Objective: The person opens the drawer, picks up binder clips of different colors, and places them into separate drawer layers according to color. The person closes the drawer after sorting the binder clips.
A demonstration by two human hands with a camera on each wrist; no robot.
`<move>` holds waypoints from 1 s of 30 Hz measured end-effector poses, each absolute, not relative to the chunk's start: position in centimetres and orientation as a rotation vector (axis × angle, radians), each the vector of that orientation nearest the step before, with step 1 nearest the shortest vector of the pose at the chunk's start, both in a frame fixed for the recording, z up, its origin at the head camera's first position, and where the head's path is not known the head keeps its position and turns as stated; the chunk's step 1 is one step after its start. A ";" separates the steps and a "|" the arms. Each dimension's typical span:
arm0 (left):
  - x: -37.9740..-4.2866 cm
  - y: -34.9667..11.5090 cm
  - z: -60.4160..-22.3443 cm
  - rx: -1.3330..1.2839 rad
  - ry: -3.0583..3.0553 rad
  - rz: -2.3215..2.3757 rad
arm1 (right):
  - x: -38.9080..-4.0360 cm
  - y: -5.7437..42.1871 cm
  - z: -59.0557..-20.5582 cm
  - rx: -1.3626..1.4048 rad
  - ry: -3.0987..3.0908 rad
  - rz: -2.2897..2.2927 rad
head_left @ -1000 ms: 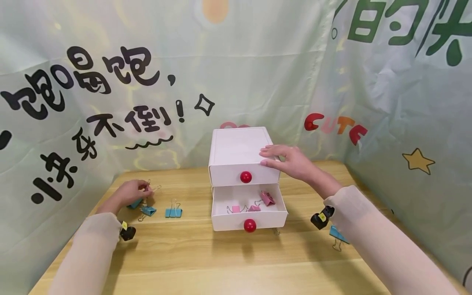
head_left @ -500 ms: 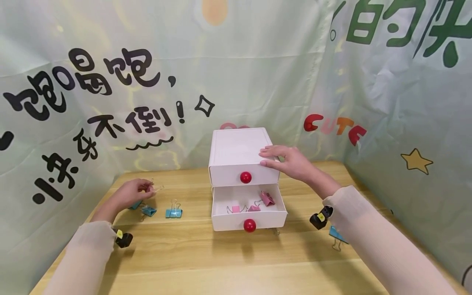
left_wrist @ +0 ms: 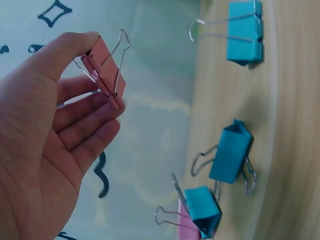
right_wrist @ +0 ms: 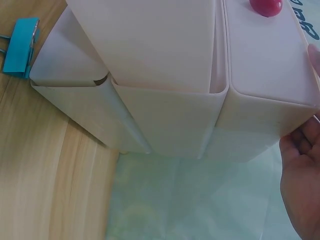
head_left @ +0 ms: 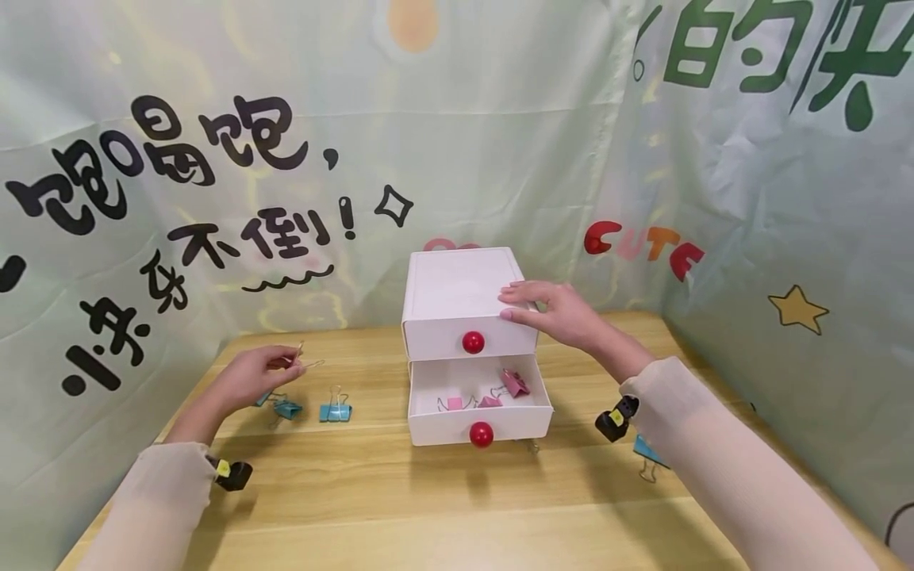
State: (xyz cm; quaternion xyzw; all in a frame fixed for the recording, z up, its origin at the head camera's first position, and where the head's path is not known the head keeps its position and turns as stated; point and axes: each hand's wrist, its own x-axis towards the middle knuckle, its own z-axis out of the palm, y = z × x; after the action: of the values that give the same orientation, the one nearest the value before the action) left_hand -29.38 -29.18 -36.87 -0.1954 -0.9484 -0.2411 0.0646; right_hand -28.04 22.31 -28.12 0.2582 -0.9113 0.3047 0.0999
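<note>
My left hand [head_left: 253,377] pinches a pink binder clip [left_wrist: 106,72] between thumb and fingers, above the table at left. Below it lie blue binder clips [head_left: 288,408], with another blue binder clip [head_left: 336,411] to their right. My right hand [head_left: 560,313] rests on the top right edge of a white drawer cabinet [head_left: 457,285], fingers fairly straight. Its middle drawer [head_left: 421,428] stands pulled out, holding pink binder clips [head_left: 514,383]. In the left wrist view, a pink piece [left_wrist: 188,227] is mostly hidden behind a blue clip.
Red round knobs [head_left: 481,434] front the drawers. A blue binder clip [head_left: 648,450] lies at right, partly behind the right sleeve. Wire handles [head_left: 532,446] show beneath the pulled-out drawer. Printed cloth [head_left: 457,174] hangs behind the wooden table [head_left: 400,507].
My left hand has lifted the pink binder clip from beside the blue clips and drawn slightly up and back. The right hand keeps its place on the cabinet.
</note>
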 end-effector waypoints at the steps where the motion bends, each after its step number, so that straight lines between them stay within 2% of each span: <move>1: -29.2 -29.0 -36.7 -0.599 -2.856 -0.720 | -28.0 22.3 -28.1 0.764 -2.694 0.902; 30: -25.2 -22.0 -32.4 -1.038 -2.505 -0.473 | -28.1 22.4 -28.3 0.762 -2.690 0.936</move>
State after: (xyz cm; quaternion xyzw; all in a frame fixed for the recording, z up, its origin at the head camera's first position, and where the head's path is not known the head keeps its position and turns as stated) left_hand -25.23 -22.00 -32.38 -0.3700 -0.8929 -0.1687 0.1934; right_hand -28.09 22.35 -28.32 0.2571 -0.9082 0.3159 0.0964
